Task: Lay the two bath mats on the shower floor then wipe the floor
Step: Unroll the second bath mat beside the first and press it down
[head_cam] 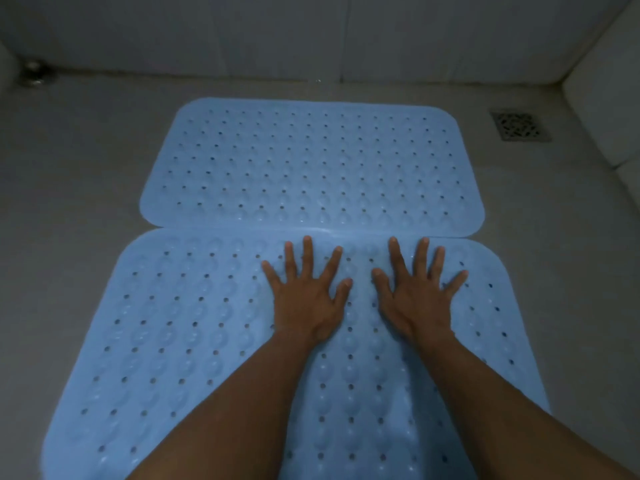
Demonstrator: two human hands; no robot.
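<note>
Two light blue rubber bath mats with rows of small holes lie flat on the grey shower floor (79, 174). The far mat (311, 161) sits crosswise, and its near edge meets or slightly overlaps the far edge of the near mat (173, 334). My left hand (306, 292) and my right hand (417, 291) rest palm down, side by side, fingers spread, on the far middle part of the near mat, just short of the seam. Neither hand holds anything.
A square metal floor drain (521, 126) lies at the right, beyond the far mat. A round metal fitting (33, 74) sits in the far left corner. White tiled walls (311, 32) close the back and the right side.
</note>
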